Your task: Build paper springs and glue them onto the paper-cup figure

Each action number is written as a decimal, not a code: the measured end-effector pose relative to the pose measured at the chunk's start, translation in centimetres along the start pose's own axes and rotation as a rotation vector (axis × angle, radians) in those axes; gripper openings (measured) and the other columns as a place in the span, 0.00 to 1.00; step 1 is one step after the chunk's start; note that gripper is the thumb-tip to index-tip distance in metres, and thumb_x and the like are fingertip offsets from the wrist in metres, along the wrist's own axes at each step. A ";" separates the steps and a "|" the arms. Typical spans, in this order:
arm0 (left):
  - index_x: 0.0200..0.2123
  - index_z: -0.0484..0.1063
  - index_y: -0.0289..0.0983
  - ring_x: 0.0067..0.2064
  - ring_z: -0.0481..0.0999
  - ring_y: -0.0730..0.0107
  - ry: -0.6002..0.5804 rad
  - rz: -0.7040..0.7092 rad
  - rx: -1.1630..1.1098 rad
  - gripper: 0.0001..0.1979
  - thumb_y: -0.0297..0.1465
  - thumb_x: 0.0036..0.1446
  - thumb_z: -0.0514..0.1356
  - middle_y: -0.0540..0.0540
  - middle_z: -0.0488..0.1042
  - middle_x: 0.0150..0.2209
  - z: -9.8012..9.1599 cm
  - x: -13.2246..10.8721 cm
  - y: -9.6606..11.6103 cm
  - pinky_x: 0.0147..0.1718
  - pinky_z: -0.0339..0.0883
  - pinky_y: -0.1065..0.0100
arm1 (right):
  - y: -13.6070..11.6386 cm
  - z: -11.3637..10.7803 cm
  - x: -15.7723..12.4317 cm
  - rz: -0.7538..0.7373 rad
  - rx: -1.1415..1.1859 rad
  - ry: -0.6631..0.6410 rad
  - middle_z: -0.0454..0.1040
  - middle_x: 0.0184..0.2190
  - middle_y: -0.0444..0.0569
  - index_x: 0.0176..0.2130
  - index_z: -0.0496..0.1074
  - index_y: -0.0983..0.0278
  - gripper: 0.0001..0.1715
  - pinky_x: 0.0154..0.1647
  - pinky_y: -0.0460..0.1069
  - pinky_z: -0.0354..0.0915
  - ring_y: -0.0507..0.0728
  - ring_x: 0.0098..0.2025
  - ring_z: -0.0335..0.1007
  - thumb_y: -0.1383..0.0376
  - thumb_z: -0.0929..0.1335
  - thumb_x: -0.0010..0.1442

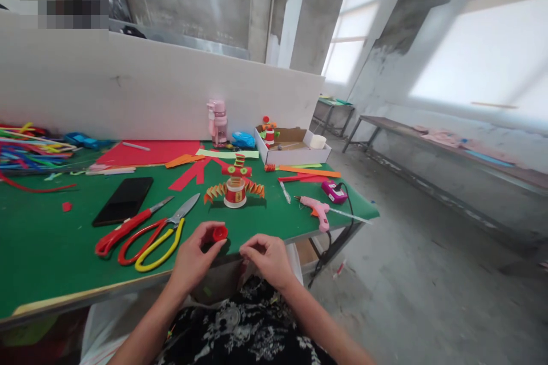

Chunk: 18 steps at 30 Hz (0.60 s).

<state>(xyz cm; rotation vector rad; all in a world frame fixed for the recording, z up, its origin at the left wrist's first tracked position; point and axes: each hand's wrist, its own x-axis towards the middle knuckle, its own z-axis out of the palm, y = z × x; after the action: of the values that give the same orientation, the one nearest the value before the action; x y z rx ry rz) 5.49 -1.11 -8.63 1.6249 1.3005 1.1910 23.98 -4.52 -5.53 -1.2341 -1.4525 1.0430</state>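
Note:
Between the thumb and fingers of my left hand [197, 254] is a small red bottle cap [220, 233], held over the front edge of the green table [77, 262]. My right hand [269, 256] is just to its right with fingertips pinched together; whatever they hold, if anything, is too small to make out. Behind both hands stands a paper-cup figure [235, 191] with folded orange paper arms and a red head with green eyes. Scissors [162, 234] with red and yellow handles and a red utility knife [128, 228] lie left of my left hand.
A pink glue gun [317, 208] with its cord rests at the right edge near a purple power socket [334, 191]. A black phone [124, 199] lies left. Behind are paper strips, a pink bottle [218, 122] and a white box [295, 154] with a similar figure.

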 end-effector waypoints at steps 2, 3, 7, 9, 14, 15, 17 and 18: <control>0.45 0.71 0.40 0.42 0.78 0.59 -0.002 -0.002 0.014 0.20 0.43 0.51 0.62 0.45 0.78 0.41 0.0 0.0 0.2 0.46 0.70 0.57 | 0.0 0.0 0.0 -0.027 -0.064 0.031 0.75 0.21 0.43 0.24 0.75 0.62 0.09 0.29 0.45 0.62 0.51 0.25 0.68 0.63 0.71 0.53; 0.45 0.71 0.40 0.42 0.78 0.58 -0.004 -0.002 0.014 0.20 0.43 0.51 0.61 0.45 0.78 0.41 0.0 0.0 0.2 0.46 0.70 0.57 | -0.1 0.0 0.0 -0.040 -0.102 0.054 0.73 0.20 0.42 0.22 0.73 0.63 0.11 0.28 0.45 0.61 0.51 0.24 0.66 0.62 0.72 0.53; 0.46 0.70 0.39 0.45 0.78 0.57 -0.021 -0.015 -0.019 0.21 0.43 0.51 0.62 0.43 0.78 0.43 -0.1 0.1 0.2 0.48 0.69 0.55 | -0.3 -0.4 0.2 -0.223 -0.307 0.175 0.77 0.30 0.48 0.21 0.72 0.62 0.13 0.42 0.50 0.65 0.56 0.36 0.70 0.63 0.71 0.55; 0.46 0.70 0.39 0.45 0.77 0.56 -0.031 -0.020 -0.038 0.21 0.43 0.51 0.61 0.43 0.78 0.43 -0.1 0.2 0.2 0.49 0.69 0.55 | -0.3 -0.7 0.6 -0.300 -0.353 0.185 0.77 0.42 0.51 0.30 0.77 0.61 0.03 0.50 0.52 0.64 0.58 0.45 0.70 0.66 0.71 0.55; 0.43 0.71 0.39 0.44 0.77 0.58 0.046 0.015 -0.023 0.19 0.43 0.50 0.62 0.43 0.76 0.44 -0.1 0.3 0.3 0.48 0.70 0.55 | 0.5 -1.3 1.3 -0.186 -0.336 0.236 0.74 0.26 0.47 0.26 0.75 0.61 0.09 0.43 0.52 0.66 0.56 0.34 0.70 0.63 0.69 0.57; 0.42 0.71 0.40 0.43 0.76 0.59 0.074 0.037 -0.007 0.18 0.42 0.49 0.62 0.43 0.75 0.44 -0.1 0.3 0.3 0.47 0.70 0.56 | 0.7 -1.4 1.5 -0.206 -0.349 0.253 0.75 0.29 0.49 0.26 0.76 0.61 0.09 0.48 0.54 0.65 0.58 0.39 0.71 0.63 0.69 0.57; 0.40 0.71 0.40 0.41 0.75 0.61 0.106 0.073 0.023 0.15 0.40 0.50 0.62 0.45 0.73 0.42 -0.1 0.3 0.5 0.44 0.71 0.58 | 0.9 -1.6 1.6 -0.258 -0.344 0.255 0.77 0.38 0.51 0.31 0.78 0.59 0.05 0.56 0.57 0.61 0.60 0.49 0.69 0.64 0.70 0.56; 0.40 0.71 0.40 0.40 0.75 0.61 0.109 0.081 0.033 0.14 0.39 0.50 0.62 0.45 0.73 0.41 -0.1 0.3 0.6 0.43 0.71 0.59 | 0.9 -1.6 1.7 -0.257 -0.327 0.246 0.77 0.39 0.51 0.33 0.78 0.59 0.05 0.58 0.57 0.60 0.61 0.51 0.69 0.64 0.70 0.55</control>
<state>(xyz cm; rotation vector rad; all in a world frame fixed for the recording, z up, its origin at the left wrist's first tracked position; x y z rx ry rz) 5.59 -0.92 -8.00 1.6708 1.3386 1.3295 25.66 -2.65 -5.83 -1.3078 -1.5748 0.4755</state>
